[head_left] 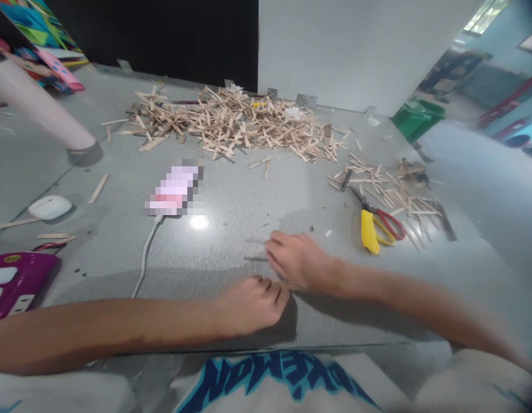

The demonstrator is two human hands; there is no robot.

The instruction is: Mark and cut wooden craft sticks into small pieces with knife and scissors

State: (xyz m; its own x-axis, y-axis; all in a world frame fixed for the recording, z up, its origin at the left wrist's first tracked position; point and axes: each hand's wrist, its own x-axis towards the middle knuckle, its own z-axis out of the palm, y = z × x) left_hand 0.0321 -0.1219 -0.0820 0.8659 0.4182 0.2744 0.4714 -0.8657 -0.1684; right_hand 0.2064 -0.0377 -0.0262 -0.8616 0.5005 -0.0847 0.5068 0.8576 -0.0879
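My left hand (258,304) is closed in a fist near the table's front edge, knuckles up; whatever its fingers may hold is hidden. Just beyond it and to the right, my right hand (299,261) has its fingers curled together, slightly smeared by motion. A thin, blurred stick (255,258) juts out leftward from the right fingertips, low over the grey table. The two hands nearly touch. To the right of them lie pliers (371,226) with one yellow and one red handle, their jaws pointing toward a small heap of wooden sticks (380,180).
A large pile of wooden sticks (231,123) lies along the back board. On the left are a phone (175,186) with a white cable (145,258), a white mouse (50,207), a purple device (34,278) and a pale pink cylinder (42,103). Beyond the table stands a green bin (416,120).
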